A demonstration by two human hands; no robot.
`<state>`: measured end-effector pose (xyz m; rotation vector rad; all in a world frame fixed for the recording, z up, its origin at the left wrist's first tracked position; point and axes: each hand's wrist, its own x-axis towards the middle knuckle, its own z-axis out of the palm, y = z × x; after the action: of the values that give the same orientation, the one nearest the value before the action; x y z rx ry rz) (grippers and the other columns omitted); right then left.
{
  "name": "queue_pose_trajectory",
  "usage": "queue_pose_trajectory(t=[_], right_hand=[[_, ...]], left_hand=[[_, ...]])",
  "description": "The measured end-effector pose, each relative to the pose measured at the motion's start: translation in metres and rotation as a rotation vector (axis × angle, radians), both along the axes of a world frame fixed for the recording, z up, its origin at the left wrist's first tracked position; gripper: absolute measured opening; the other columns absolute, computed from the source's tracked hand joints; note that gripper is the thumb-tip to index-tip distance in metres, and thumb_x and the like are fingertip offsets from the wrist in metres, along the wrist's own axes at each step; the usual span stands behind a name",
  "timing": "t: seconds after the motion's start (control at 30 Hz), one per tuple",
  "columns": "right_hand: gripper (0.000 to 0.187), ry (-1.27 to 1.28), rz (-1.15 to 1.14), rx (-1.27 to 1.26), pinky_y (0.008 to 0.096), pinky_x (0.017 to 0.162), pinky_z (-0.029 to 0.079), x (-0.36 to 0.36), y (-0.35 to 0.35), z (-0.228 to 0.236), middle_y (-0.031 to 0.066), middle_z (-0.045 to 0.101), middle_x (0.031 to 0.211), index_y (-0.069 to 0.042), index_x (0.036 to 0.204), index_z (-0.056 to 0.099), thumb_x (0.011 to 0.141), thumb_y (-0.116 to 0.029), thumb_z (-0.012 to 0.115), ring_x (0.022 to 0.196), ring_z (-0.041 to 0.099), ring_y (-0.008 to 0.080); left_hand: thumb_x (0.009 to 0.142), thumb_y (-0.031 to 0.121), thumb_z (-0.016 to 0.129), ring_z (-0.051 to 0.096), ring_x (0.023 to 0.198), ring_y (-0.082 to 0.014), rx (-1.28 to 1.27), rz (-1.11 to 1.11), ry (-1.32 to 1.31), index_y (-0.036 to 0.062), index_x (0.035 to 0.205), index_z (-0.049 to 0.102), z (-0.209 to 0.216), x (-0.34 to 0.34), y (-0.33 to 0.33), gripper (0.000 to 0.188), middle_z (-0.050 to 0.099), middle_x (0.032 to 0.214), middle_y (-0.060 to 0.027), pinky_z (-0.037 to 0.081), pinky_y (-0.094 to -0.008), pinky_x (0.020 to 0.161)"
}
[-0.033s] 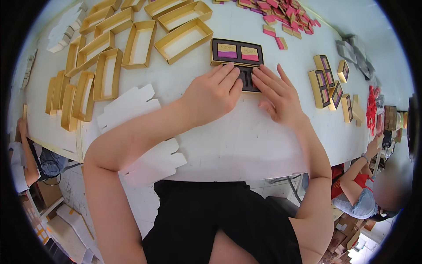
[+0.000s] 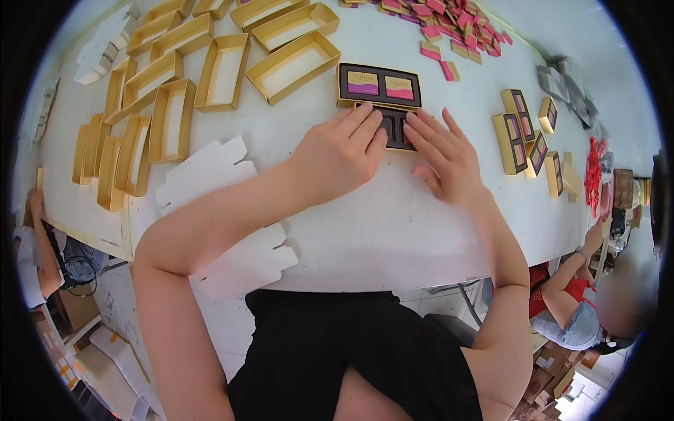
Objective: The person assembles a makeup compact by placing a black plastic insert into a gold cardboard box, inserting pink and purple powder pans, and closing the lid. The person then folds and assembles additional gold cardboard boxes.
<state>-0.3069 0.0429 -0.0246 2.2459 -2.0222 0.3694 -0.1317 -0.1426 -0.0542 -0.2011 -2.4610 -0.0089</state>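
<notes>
In front of me, both hands lie over a gold box with a dark brown insert point(image 2: 394, 129). My left hand point(image 2: 344, 153) rests its outstretched fingers on the insert's left part. My right hand point(image 2: 447, 157) presses its straight fingertips on the right end, thumb held apart. Between the hands the insert's dark middle ridges show; its ends are hidden under the fingers. Touching the far side is a second gold box point(image 2: 414, 71), whose dark insert holds a gold-and-purple square point(image 2: 362, 83) and a gold-and-pink square point(image 2: 399, 86).
Several gold trays point(image 2: 222, 70) stand at the left. Flat white card blanks point(image 2: 210, 172) lie beside my left forearm. A heap of pink-and-gold squares point(image 2: 467, 31) is at the back, several filled gold boxes point(image 2: 511, 142) at the right. Other people point(image 2: 572, 302) sit at both sides.
</notes>
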Motion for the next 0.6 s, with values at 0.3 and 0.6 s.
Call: queue_pose_trajectory(t=[0.3, 0.6], right_hand=[[0.042, 0.005, -0.011, 0.035, 0.0495, 0.11, 0.04, 0.009, -0.024, 0.018, 0.0123, 0.063, 0.13, -0.003, 0.121, 0.065, 0.087, -0.027, 0.07, 0.124, 0.058, 0.0286], [0.037, -0.022, -0.122, -0.291, 0.0408, 0.095, 0.051, -0.16, -0.242, -0.031, 0.0125, 0.067, 0.121, -0.012, 0.125, 0.065, 0.088, -0.009, 0.064, 0.112, 0.062, 0.0314]], left_hand=[[0.08, 0.01, 0.07, 0.067, 0.107, -0.0343, -0.032, 0.047, -0.01, -0.0032, 0.097, 0.07, 0.0, 0.001, -0.001, 0.021, 0.069, 0.108, -0.021, 0.06, -0.0357, 0.079], [0.077, 0.013, 0.072, 0.068, 0.103, -0.0324, -0.037, -0.009, 0.088, -0.0023, 0.094, 0.07, -0.005, -0.006, -0.007, 0.023, 0.07, 0.105, -0.0185, 0.06, -0.0361, 0.081]])
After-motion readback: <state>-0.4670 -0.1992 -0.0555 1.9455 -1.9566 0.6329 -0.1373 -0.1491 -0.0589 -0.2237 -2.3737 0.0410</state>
